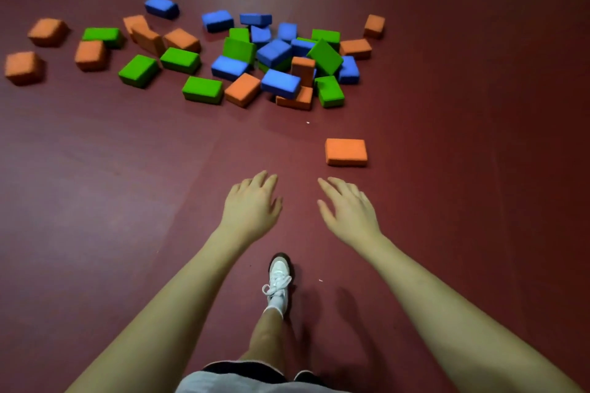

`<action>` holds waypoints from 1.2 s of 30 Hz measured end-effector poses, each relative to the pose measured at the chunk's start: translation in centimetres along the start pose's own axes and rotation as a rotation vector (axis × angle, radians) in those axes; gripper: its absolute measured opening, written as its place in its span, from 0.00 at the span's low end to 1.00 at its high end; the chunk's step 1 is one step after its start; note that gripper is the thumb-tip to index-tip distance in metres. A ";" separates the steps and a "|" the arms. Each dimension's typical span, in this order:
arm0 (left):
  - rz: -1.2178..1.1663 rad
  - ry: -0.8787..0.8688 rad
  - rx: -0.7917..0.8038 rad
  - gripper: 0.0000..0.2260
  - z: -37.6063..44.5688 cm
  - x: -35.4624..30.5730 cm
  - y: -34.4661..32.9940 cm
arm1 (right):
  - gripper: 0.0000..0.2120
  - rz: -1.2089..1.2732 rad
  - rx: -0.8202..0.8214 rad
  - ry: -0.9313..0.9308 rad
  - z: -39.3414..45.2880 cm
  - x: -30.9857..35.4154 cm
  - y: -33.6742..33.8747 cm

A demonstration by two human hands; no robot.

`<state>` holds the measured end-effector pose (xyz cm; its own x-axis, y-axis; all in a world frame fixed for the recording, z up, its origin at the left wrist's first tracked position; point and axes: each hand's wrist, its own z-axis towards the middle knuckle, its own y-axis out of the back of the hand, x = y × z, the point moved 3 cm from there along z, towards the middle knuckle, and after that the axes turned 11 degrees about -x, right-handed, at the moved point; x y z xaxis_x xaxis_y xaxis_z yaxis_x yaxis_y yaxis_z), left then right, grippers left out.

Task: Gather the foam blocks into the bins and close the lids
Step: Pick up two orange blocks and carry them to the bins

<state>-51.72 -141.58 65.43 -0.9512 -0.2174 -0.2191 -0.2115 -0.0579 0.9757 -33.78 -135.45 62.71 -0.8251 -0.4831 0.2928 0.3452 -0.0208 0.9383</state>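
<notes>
A: Nearest to the camera, at the bottom of the frame, are the grey shorts, then one white sneaker on the dark red floor. What are the hands doing?

B: Both are stretched forward with fingers straight and a little spread, and they hold nothing. The left hand and the right hand are side by side in the centre.

A: And the nearest block?

B: The single orange foam block lies flat just above the right hand, a little to the right, with its long axis across the frame. I judge the right hand is nearer to it.

A: The others?

B: The pile of foam blocks, orange, green and blue, lies farther, in the upper centre, with loose ones to the upper left. No bins are visible.
</notes>
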 end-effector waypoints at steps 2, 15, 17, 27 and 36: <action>0.000 -0.024 -0.005 0.23 4.4 -0.2 -0.4 | 0.21 -0.022 0.008 -0.015 3.8 -1.6 -0.4; 0.028 -0.157 0.063 0.23 29.7 -2.3 -1.3 | 0.23 -0.047 0.030 -0.133 25.2 -11.0 -1.7; 0.029 -0.169 0.081 0.23 32.9 -3.3 -2.1 | 0.23 -0.038 0.036 -0.159 27.5 -13.1 -2.1; 0.039 -0.222 0.153 0.23 49.2 -11.5 -8.2 | 0.22 -0.060 0.095 -0.173 38.8 -27.1 -4.5; 0.031 -0.179 0.183 0.23 61.9 -16.9 -15.2 | 0.24 -0.124 0.221 -0.103 49.5 -39.2 -8.4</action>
<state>-46.37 -76.71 54.91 -0.9791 -0.0397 -0.1995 -0.2030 0.1268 0.9709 -26.49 -72.98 52.48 -0.9001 -0.3970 0.1795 0.1420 0.1223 0.9823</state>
